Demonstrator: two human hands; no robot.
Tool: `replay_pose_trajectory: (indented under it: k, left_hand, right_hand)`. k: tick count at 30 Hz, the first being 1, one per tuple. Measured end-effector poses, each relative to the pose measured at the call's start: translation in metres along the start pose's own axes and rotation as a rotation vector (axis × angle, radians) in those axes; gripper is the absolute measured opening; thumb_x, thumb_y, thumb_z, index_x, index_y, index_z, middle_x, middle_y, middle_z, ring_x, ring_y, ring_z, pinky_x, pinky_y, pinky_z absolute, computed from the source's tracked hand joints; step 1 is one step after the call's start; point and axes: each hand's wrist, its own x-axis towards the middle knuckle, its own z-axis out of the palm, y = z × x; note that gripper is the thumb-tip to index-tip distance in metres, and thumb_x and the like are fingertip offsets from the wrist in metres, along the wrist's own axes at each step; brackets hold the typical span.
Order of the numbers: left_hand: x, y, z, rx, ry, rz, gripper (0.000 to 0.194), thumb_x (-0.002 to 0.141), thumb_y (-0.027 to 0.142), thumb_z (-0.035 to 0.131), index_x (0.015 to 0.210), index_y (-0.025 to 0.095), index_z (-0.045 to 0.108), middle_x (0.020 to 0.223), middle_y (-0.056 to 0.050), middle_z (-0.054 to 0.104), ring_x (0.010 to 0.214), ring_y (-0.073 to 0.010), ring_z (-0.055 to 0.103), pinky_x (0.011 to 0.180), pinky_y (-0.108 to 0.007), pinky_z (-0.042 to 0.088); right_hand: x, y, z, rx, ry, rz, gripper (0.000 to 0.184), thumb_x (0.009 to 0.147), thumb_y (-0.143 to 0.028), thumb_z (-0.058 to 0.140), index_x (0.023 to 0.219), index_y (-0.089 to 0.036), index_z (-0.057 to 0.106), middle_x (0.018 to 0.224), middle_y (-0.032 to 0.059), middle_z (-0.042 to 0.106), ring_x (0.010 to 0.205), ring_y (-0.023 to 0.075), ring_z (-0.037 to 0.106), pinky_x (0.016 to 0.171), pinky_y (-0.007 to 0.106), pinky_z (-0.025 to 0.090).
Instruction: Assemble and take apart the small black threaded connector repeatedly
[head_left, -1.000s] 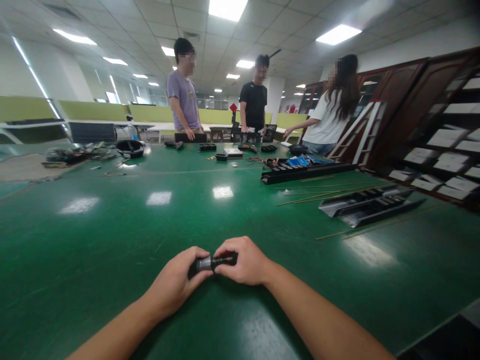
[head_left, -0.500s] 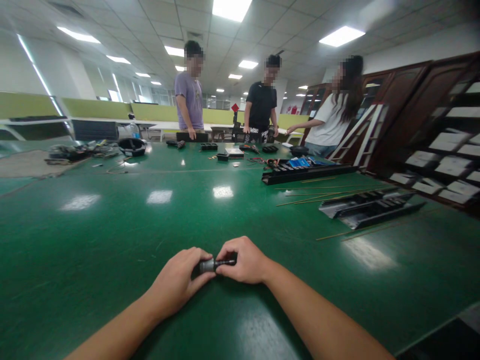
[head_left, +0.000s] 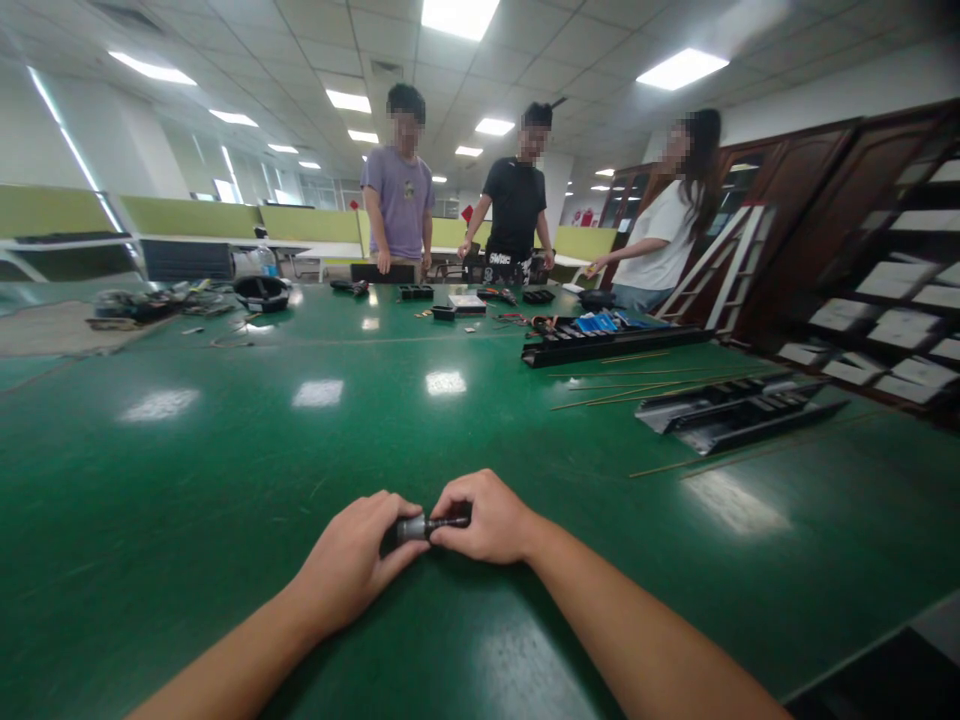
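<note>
Low in the middle of the head view, my left hand (head_left: 352, 550) is closed around a short grey-and-black cylinder (head_left: 410, 528), thumb below and index finger above. Its exact kind is unclear. A thin dark shaft (head_left: 452, 521) extends from the cylinder's right end. The thumb and fingertips of my right hand (head_left: 486, 520) pinch around this shaft where it meets the cylinder. Part of the cylinder is hidden by my left palm. Both hands are just over the green tabletop (head_left: 300, 470), close together, with the piece lying level between them.
To the right are black metal channels (head_left: 739, 415) and thin rods (head_left: 600, 402); behind them lies a longer channel (head_left: 615, 345). Small black parts, tools and a headset-like item (head_left: 261, 293) line the far side. Three people stand beyond the table, near a stepladder (head_left: 724, 260).
My hands keep the same grip, with hardly any movement. Across the table, the person in purple has shifted right and turned forward; the person in black has lifted an arm outward.
</note>
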Motion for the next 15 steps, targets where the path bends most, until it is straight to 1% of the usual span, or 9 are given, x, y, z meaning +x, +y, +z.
replay_pose_trajectory:
  k: [10,15]
  left_hand:
    - [-0.0011,-0.0013,-0.0008,0.017,-0.008,0.010,0.024,0.090,0.039,0.061,0.108,0.023,0.058,0.101,-0.005,0.065,0.093,-0.0223,0.061,0.081,-0.035,0.047]
    - [0.0001,-0.0021,0.0009,0.029,-0.007,0.006,0.024,0.090,0.038,0.062,0.108,0.024,0.058,0.101,-0.003,0.065,0.093,-0.0222,0.061,0.081,-0.036,0.047]
  right_hand:
    - [-0.0002,0.0009,-0.0021,0.031,-0.018,0.029,0.013,0.073,-0.026,0.073,0.081,-0.016,0.074,0.070,0.0009,0.068,0.060,0.0122,0.058,0.057,0.021,0.042]
    - [-0.0004,0.0021,-0.0010,0.049,-0.010,0.023,0.012,0.072,-0.024,0.073,0.081,-0.016,0.074,0.069,0.0006,0.067,0.060,0.0116,0.058,0.056,0.021,0.041]
